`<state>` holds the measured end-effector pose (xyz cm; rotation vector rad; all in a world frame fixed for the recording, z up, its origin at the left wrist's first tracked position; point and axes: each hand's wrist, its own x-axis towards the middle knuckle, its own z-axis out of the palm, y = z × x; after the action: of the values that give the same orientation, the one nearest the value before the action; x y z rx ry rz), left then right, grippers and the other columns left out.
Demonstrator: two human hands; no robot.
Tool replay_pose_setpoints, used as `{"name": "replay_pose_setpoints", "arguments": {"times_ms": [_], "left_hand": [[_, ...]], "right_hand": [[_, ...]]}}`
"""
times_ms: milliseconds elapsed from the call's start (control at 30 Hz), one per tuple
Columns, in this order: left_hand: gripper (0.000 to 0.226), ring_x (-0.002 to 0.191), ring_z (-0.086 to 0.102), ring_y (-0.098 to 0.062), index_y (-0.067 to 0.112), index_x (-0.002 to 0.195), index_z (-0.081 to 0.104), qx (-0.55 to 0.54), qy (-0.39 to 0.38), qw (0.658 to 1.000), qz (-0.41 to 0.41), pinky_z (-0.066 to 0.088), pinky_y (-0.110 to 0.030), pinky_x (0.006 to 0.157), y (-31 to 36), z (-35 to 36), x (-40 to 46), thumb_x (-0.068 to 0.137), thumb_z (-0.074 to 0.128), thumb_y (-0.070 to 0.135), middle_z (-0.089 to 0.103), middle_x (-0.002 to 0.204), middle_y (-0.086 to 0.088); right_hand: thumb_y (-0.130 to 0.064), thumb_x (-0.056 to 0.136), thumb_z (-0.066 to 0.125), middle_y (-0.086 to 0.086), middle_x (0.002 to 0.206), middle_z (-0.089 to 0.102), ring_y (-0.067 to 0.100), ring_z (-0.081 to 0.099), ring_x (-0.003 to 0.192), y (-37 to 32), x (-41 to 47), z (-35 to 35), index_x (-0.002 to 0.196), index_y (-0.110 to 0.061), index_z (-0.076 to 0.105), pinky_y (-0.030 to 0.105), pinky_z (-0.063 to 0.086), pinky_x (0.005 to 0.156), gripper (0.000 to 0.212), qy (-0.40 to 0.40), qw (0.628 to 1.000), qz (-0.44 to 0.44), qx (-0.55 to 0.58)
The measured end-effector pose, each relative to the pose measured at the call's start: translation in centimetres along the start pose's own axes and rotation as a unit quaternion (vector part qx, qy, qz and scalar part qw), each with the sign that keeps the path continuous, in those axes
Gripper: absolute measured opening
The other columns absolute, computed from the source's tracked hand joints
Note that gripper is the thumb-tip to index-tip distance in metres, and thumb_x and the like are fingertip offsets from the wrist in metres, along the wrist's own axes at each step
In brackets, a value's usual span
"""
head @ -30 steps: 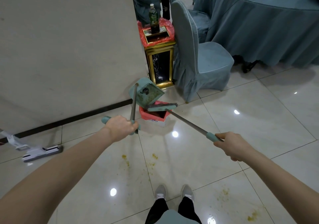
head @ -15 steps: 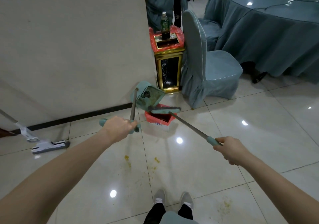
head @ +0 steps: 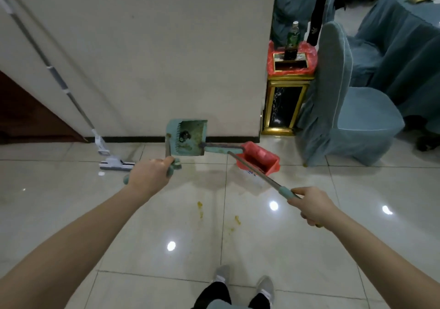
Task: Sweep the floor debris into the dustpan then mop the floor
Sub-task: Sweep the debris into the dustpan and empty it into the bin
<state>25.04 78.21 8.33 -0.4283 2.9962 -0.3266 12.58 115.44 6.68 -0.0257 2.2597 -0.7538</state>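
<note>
Left hand [head: 148,176] grips the teal handle of the teal plastic dustpan [head: 187,137], lifted off the floor, its soiled inside facing the camera. Right hand [head: 312,205] is curled round the grey metal pole of the teal broom [head: 222,149], whose head sits against the dustpan's lower right edge, over a small red-lined bin [head: 258,157] on the glossy white floor tiles [head: 262,249]. Yellow debris spots [head: 200,206] lie on the tiles between the arms. A white flat mop [head: 116,163] leans against the beige wall [head: 142,46], left of the dustpan.
</note>
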Motion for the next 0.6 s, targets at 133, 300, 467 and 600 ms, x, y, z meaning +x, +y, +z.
{"name": "replay_pose_setpoints", "arguments": {"times_ms": [133, 300, 467, 600], "left_hand": [[0.034, 0.076, 0.068, -0.036, 0.018, 0.124, 0.057, -0.044, 0.018, 0.995, -0.091, 0.053, -0.037, 0.063, -4.7, 1.6, -2.0, 0.094, 0.049, 0.031, 0.071, 0.09, -0.015], [0.03, 0.077, 0.066, -0.033, 0.016, 0.115, 0.059, -0.066, -0.016, 0.985, -0.157, 0.05, -0.036, 0.063, -12.5, 6.3, -4.6, 0.093, 0.05, 0.034, 0.07, 0.088, -0.012], [0.024, 0.067, 0.057, -0.03, 0.015, 0.104, 0.059, -0.105, -0.045, 0.975, -0.191, 0.041, -0.031, 0.055, -21.7, 12.4, -5.9, 0.093, 0.05, 0.034, 0.069, 0.084, -0.011], [0.024, 0.068, 0.056, -0.026, 0.016, 0.105, 0.059, -0.153, -0.082, 0.967, -0.188, 0.04, -0.03, 0.055, -27.8, 16.4, -5.9, 0.092, 0.051, 0.034, 0.069, 0.087, -0.009]], "right_hand": [[-0.024, 0.097, 0.054, 0.01, 0.064, 0.05, 0.017, 0.042, 0.044, -4.0, 0.6, 3.6, 0.121, -0.02, 0.059, 0.024, 0.033, 0.042, 0.026, -0.034, 0.999, -0.003, 0.022], [-0.012, 0.092, 0.059, 0.011, 0.064, 0.052, 0.017, 0.041, 0.041, -10.3, 1.1, 9.3, 0.111, -0.022, 0.057, 0.019, 0.034, 0.04, 0.021, -0.062, 0.997, 0.017, 0.049], [0.001, 0.088, 0.059, 0.014, 0.067, 0.052, 0.014, 0.038, 0.037, -17.9, 2.0, 16.9, 0.125, -0.014, 0.054, 0.018, 0.03, 0.037, 0.04, -0.07, 0.987, 0.072, 0.123], [0.004, 0.09, 0.055, 0.017, 0.072, 0.055, 0.014, 0.041, 0.039, -24.0, 3.0, 22.9, 0.132, -0.014, 0.049, 0.019, 0.03, 0.036, 0.047, -0.063, 0.971, 0.105, 0.206]]}}
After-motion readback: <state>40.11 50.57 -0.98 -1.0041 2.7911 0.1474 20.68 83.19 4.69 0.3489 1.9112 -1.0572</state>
